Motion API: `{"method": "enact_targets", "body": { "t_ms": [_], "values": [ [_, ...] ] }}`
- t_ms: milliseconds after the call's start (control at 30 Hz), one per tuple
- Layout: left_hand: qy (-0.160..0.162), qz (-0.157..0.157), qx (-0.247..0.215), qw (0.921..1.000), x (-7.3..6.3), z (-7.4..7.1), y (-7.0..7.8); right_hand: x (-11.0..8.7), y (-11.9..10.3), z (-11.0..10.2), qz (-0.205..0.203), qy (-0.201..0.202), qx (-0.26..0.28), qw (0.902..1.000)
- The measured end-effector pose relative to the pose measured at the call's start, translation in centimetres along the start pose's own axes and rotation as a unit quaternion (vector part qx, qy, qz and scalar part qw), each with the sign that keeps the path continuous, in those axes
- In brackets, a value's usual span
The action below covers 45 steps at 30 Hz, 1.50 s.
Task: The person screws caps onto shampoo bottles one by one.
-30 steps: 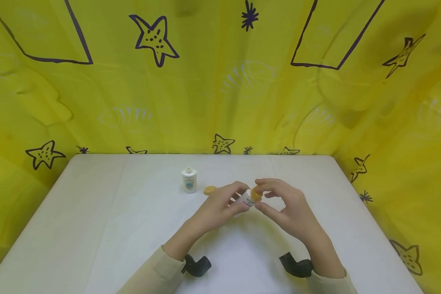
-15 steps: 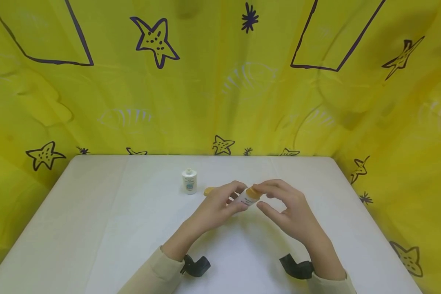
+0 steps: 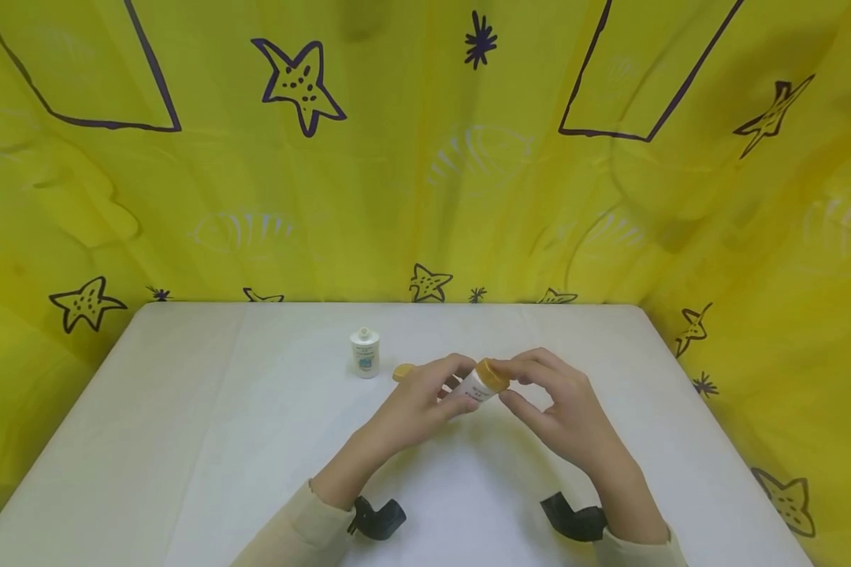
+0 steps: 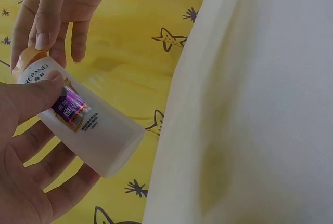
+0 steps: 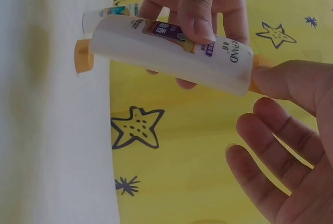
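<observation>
My left hand (image 3: 421, 398) grips a white shampoo bottle (image 4: 106, 133) around its body, with the thumb over the front. A purple label and printed letters show on it. The bottle leans, its orange cap (image 3: 492, 375) end up and toward the right hand. That cap sits at the bottle's mouth; whether it is fully seated cannot be told. Thumb and forefinger of my right hand (image 3: 560, 398) pinch the cap, while its other fingers (image 5: 265, 172) stay off the bottle. Both hands are above the table.
A second white bottle (image 3: 365, 353), uncapped, stands upright toward the back of the white table (image 3: 269, 425). Another orange cap (image 5: 84, 56) lies on the table near it, partly behind the left hand in the head view. A yellow patterned curtain (image 3: 369, 173) hangs behind.
The right fingers have shifted on the orange cap, which shows more fully in line with the bottle now. The left hand keeps its grip. The standing bottle has stayed put.
</observation>
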State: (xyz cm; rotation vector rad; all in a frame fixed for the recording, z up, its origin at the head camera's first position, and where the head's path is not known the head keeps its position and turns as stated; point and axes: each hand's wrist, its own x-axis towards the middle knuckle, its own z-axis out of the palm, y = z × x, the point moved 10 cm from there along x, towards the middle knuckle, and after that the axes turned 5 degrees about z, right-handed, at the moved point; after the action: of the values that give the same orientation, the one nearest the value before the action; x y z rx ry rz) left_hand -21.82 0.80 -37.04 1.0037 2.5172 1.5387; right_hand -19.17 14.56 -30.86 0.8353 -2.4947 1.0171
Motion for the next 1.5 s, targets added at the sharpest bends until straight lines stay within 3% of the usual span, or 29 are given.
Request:
{"method": "enact_targets", "body": {
  "t_ms": [667, 1500],
  "values": [
    [-0.010, 0.020, 0.000, 0.9997, -0.1, 0.7, 0.8, 0.0, -1.2, -0.3, -0.055, 0.037, 0.022, 0.9976],
    [-0.004, 0.012, 0.001, 0.9999, -0.1, 0.3, 0.3, -0.3, -0.8, -0.2, -0.049, 0.032, 0.024, 0.9980]
  ]
}}
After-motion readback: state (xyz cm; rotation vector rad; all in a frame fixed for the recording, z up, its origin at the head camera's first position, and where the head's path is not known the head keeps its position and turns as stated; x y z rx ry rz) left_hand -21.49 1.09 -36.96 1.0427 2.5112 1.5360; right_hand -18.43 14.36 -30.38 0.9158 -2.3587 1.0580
